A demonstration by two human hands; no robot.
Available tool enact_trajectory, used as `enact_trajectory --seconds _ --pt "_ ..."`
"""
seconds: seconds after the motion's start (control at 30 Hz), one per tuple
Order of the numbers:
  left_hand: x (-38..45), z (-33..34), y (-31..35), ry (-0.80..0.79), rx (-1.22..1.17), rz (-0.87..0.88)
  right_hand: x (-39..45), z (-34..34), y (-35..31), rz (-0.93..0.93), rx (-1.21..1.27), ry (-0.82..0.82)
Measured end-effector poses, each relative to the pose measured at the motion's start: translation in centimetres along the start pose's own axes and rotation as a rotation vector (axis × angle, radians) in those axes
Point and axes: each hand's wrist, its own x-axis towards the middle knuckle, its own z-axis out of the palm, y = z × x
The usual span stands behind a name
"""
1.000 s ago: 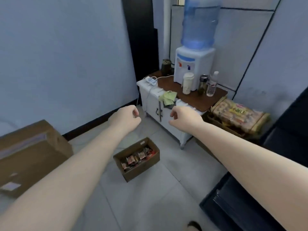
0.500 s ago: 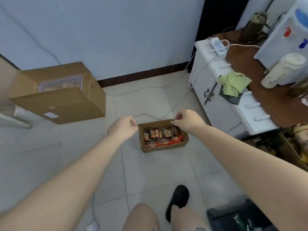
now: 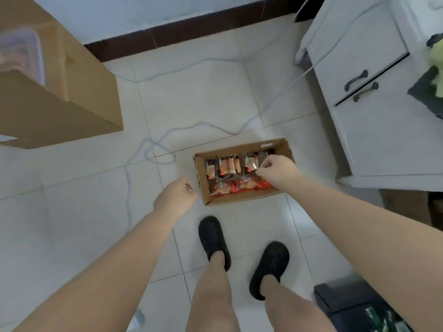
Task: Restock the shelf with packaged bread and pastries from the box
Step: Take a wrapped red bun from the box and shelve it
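Box (image 3: 243,196) of wrapped pastries (image 3: 230,174) on floor tiles (image 3: 203,104), near white cabinet (image 3: 374,130). Right hand (image 3: 278,171) inside, fingers curled at a packet; hold unclear. Left hand (image 3: 176,197) loosely curled, empty, beside left wall. Bare floor ahead.

I am looking down at what seems a back room or small office corner: a pale tiled floor (image 3: 215,97) is running up to a dark skirting board (image 3: 191,27). A white cabinet (image 3: 374,111), cardboard cartons (image 3: 60,104) and a loose white cable (image 3: 153,149) are sitting around.
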Motion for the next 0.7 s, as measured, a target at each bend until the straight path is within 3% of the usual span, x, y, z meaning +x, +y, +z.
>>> enact_trajectory --seconds 0.33,0.7 --pt "19.2 16.4 1.3 -0.160 -0.045 0.069 20.7 11.7 6.8 0.083 -0.155 -0.167" --pt "30.7 27.3 -3.9 -0.217 -0.055 -0.214 32.0 21.4 12.8 0.202 -0.412 -0.263"
